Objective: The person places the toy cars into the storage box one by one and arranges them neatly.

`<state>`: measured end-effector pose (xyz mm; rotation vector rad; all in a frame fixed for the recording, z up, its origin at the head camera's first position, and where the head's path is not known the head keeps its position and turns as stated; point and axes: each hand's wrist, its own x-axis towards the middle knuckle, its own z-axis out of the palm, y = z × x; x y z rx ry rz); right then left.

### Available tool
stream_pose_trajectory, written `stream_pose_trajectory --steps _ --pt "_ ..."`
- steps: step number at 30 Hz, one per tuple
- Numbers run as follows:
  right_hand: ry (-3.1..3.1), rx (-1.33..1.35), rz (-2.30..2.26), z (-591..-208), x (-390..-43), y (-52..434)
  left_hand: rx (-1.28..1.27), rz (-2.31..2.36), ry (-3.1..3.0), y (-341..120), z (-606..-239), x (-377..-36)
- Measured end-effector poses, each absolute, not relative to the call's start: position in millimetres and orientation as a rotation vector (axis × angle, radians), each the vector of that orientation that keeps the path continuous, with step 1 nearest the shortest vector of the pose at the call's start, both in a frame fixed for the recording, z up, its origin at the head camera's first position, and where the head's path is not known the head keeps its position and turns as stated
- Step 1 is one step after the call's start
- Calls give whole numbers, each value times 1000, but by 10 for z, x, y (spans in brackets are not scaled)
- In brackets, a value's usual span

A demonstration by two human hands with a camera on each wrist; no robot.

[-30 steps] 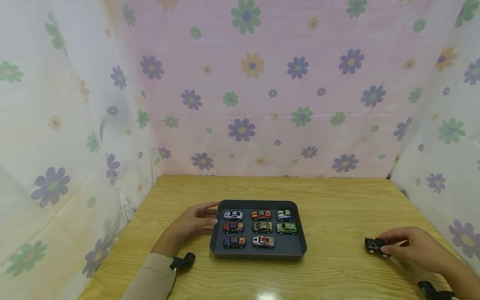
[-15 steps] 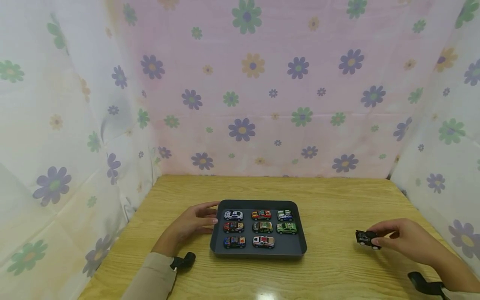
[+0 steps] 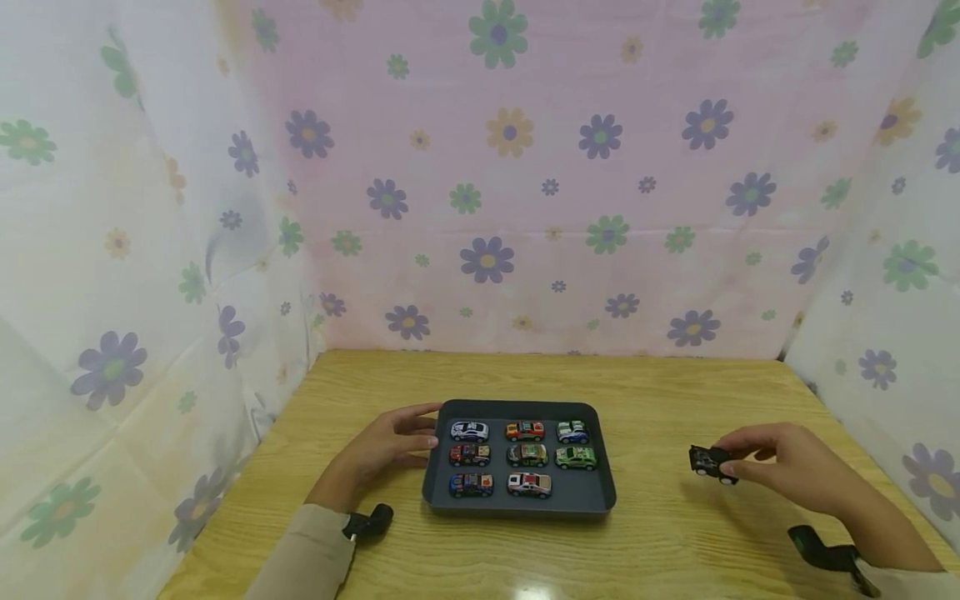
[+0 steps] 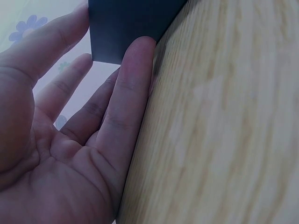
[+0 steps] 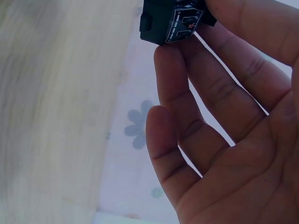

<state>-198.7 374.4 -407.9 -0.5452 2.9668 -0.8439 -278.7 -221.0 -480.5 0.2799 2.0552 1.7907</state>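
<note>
The small black toy car [image 3: 708, 462] is held above the light wooden tabletop [image 3: 675, 392], well to the right of the dark grey rectangular plastic tray [image 3: 517, 502] and clear of it. The right hand [image 3: 787, 467] carries the car: its grip is a pinch, with the thumb and fingertips closed on the car body. In the right wrist view the black toy car [image 5: 174, 21] sits at the tips of the fingers [image 5: 210, 88], with the remaining fingers loosely extended below it.

The tray lies near the front middle of the tabletop. Eight small toy cars stand in it in three rows: a white one [image 3: 469, 431], an orange-red one [image 3: 525, 430] and a white-and-green one [image 3: 572, 431] along the far side of the tray; a dark red one [image 3: 469, 454], an olive one [image 3: 527, 454] and a green one [image 3: 576, 457] across the middle of the tray; a blue-and-orange one [image 3: 471, 485] and a white-and-red one [image 3: 529, 484] along the near side of the tray. The near right place in the tray is bare.

The left hand [image 3: 382, 454] rests on the tabletop against the left side of the tray. Its grip is spread: the fingers lie straight, with the fingertips touching the tray wall. The left wrist view shows the fingers [image 4: 126, 107] lying along the tabletop, with the tips at the tray [image 4: 126, 28].

A floral-print curtain [image 3: 487, 167] stands behind the tray and to both sides of it.
</note>
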Motion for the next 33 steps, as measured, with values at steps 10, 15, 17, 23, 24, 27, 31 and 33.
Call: stream_pose_trajectory --steps 10,15,17,23,24,27,31,33 --pt "3023 -601 -889 -3938 -2026 3605 282 1784 2063 -2214 -4816 -2793" --pt "3040 -604 -914 -3832 -2040 3521 286 1785 2058 -2211 -4811 -2793" --pt "3045 -618 -918 -3790 -2048 3475 293 1788 2053 -2210 -4810 -2795" --pt "3051 -672 -928 -3705 -2093 3323 278 1782 2063 -2211 -4813 -2803" --pt "3049 -696 -933 -3699 -2107 3292 274 1782 2065 -2212 -4812 -2802" --pt "3031 -747 -959 -3690 -2148 3182 268 1785 2068 -2215 -4813 -2801" --pt "2988 -806 -976 -3672 -2197 3041 272 1777 2076 -2211 -4816 -2798" --pt "2977 -823 -983 -3663 -2215 2981 274 1773 2078 -2207 -4815 -2795"
